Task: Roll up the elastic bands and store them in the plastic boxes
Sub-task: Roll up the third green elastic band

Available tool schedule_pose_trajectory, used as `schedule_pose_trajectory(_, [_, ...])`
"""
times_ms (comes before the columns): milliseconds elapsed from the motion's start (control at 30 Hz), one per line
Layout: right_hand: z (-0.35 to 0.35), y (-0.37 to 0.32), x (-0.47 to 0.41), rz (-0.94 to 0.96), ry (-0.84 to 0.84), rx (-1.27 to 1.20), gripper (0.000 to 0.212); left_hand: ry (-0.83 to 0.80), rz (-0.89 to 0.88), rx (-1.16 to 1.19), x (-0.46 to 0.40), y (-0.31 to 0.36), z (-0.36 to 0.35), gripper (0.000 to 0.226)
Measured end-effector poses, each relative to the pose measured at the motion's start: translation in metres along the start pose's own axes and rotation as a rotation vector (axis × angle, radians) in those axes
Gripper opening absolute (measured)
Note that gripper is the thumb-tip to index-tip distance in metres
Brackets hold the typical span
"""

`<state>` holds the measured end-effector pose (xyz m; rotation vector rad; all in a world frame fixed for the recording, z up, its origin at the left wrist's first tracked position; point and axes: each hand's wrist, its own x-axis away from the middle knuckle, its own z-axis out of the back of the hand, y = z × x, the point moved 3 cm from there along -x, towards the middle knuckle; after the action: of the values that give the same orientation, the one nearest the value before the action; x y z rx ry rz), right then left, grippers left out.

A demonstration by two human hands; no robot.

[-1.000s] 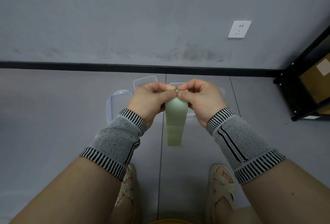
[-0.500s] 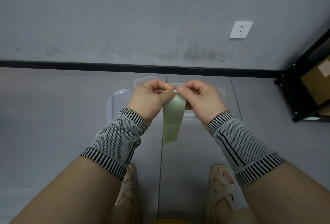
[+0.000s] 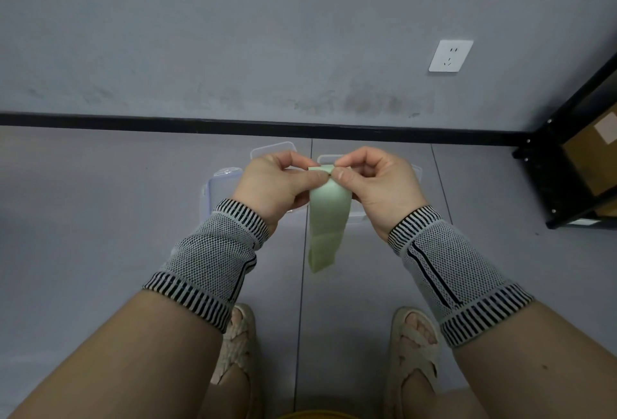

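At the bottom edge, two feet in woven, cream-coloured sandals (image 3: 414, 348) stand on a smooth grey floor (image 3: 100, 218) crossed by thin tile seams. Above them two bare forearms reach forward, each wrapped at the wrist in a knitted mesh sleeve (image 3: 210, 258) of grey honeycomb fabric, edged with black-and-white ribbed stripes.

The left hand (image 3: 273, 185) and the right hand (image 3: 377, 188) meet in mid-air, fingers curled. The grip of each is pressed together, thumb against forefinger, pinching the top end of a pale green elastic band (image 3: 325, 228). That end is turned over into a small flat fold between the fingertips; the rest hangs down as a thin, matte, rubbery strip, faintly creased across its lower part.

Behind and below the hands, clear plastic boxes (image 3: 217, 188) with rounded corners lie on the floor, partly hidden; how many, I cannot tell. Beyond them a black skirting strip (image 3: 167, 122) runs along a scuffed grey wall (image 3: 233, 34) bearing a white socket (image 3: 450, 55). At right stands a black metal shelf (image 3: 547, 185) holding a cardboard carton (image 3: 591, 158).
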<state>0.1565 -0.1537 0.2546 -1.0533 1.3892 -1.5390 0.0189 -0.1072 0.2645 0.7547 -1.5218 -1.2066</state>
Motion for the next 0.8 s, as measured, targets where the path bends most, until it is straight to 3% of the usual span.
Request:
schedule_pose_trajectory(133, [0.0008,-0.0012,0.0,0.015,0.005,-0.021,0.024,-0.046,-0.011,0.079,0.0016,0.0005,-0.0025,0.01])
schedule_pose_trajectory(433, [-0.0002,0.0014,0.0003,-0.044,-0.005,-0.097,0.02,0.031,-0.119,0.037,0.0013,0.0045,-0.001,0.02])
schedule_pose_trajectory(633, [0.0004,0.0007,0.0009,-0.072,-0.01,-0.104,0.007,0.052,-0.164,0.015,0.0007,0.004,-0.0004,0.021])
schedule_pose_trajectory(800, [0.0041,-0.0026,0.0014,-0.024,0.018,-0.07,0.01,0.01,-0.111,0.094,-0.0001,0.0026,-0.0035,0.019])
